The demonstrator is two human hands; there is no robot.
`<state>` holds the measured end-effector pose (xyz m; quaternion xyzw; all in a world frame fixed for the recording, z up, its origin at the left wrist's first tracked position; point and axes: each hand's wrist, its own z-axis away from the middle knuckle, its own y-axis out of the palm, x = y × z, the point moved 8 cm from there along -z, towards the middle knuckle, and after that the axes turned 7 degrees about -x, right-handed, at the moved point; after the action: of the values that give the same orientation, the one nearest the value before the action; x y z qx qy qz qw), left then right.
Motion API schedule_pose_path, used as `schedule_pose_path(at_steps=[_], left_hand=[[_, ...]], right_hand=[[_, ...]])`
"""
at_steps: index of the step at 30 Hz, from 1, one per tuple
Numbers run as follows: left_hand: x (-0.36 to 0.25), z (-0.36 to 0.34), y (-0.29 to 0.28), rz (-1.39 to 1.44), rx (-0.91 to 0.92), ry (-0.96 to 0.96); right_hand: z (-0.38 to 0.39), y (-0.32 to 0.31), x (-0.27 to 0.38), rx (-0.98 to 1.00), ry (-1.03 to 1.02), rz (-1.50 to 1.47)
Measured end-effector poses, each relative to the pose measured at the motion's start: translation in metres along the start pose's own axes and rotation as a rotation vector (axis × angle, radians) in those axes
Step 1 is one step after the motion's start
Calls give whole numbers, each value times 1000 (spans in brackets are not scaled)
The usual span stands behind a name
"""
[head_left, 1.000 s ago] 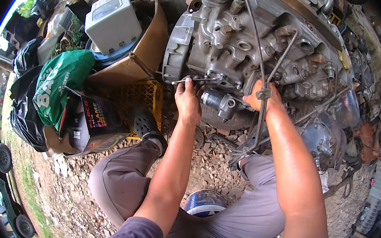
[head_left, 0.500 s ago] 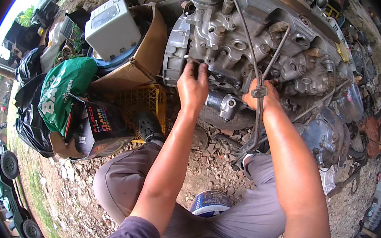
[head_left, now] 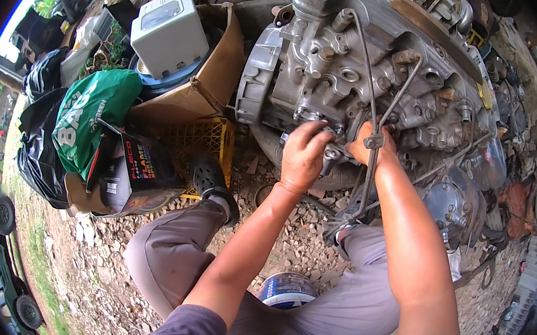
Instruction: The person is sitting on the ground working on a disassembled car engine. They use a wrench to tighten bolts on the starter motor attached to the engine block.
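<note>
A large grey metal gearbox casing [head_left: 311, 62] with bolts and ports fills the upper middle. At its lower edge is a short cylindrical metal part [head_left: 331, 154], partly covered by my left hand [head_left: 304, 157]. The fingers of that hand are bent over the part, their tips partly hidden. Close to the part's other side, my right hand [head_left: 372, 150] reaches behind two bent metal pipes [head_left: 374, 140]. Its fingers are curled, and what they hold is hidden by the pipes and the hand.
Left of the casing stand an open cardboard box [head_left: 217, 65] with a white plastic housing [head_left: 168, 32], a yellow crate [head_left: 210, 139] and a green bag [head_left: 95, 118]. A bucket [head_left: 287, 291] sits between my legs on stony ground. At right lies a round metal cover [head_left: 442, 207].
My left hand has moved down and right from the casing onto the cylindrical part, which now sits tilted and more covered. The right hand stays behind the pipes. The whole view has shifted slightly.
</note>
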<state>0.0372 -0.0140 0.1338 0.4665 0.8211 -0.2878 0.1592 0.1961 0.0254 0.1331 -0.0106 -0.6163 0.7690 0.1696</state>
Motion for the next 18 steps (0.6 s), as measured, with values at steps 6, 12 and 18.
schedule_pose_path(at_steps=[6, 12, 18], left_hand=[[69, 10, -20, 624, -416, -784], [112, 34, -9, 974, -489, -1150], [114, 37, 2, 925, -377, -1237]], right_hand=[[0, 1, -1, 33, 16, 51], [3, -2, 4, 63, -23, 46], [3, -1, 4, 81, -6, 56]])
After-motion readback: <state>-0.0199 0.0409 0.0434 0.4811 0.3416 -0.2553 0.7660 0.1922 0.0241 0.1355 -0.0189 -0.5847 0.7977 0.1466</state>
